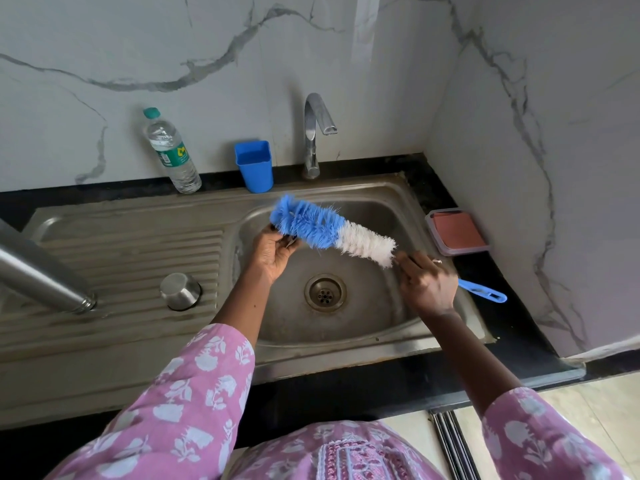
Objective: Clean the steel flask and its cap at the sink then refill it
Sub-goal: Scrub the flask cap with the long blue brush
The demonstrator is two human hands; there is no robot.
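From the head view, both my hands are over the sink (381, 209), busy with the bottle brush (329, 228). My left hand (273, 252) has its fingers curled round the blue bristle tip. My right hand (429, 282) grips the stem just below the white bristles, with the blue handle (485, 293) sticking out behind it toward the black tabletop (502, 325). The brush hangs slanted above the basin, clear of the drain (325, 292).

The steel flask (38, 271) lies on its side on the ribbed draining board to my left. Its open mouth points toward the cap (180, 291), and its body runs out of frame. The cap sits on the board near the mouth, not touching it. Neither hand is on either of them.

I judge the flask to be stiff, smooth and light while empty. It will be slippery once wet, so I would wrap my left hand round the middle of the body, not the narrow neck, and feed the brush in with my right. The bristles are soft and the stem probably bends, so I would push from the handle. The cap is small, and I would pinch it by its rim.

The tap (313, 133) shows no water running. A water bottle (171, 150) and a blue cup (254, 166) stand at the wall, and a small lidded box (457, 232) sits to the right of the sink.
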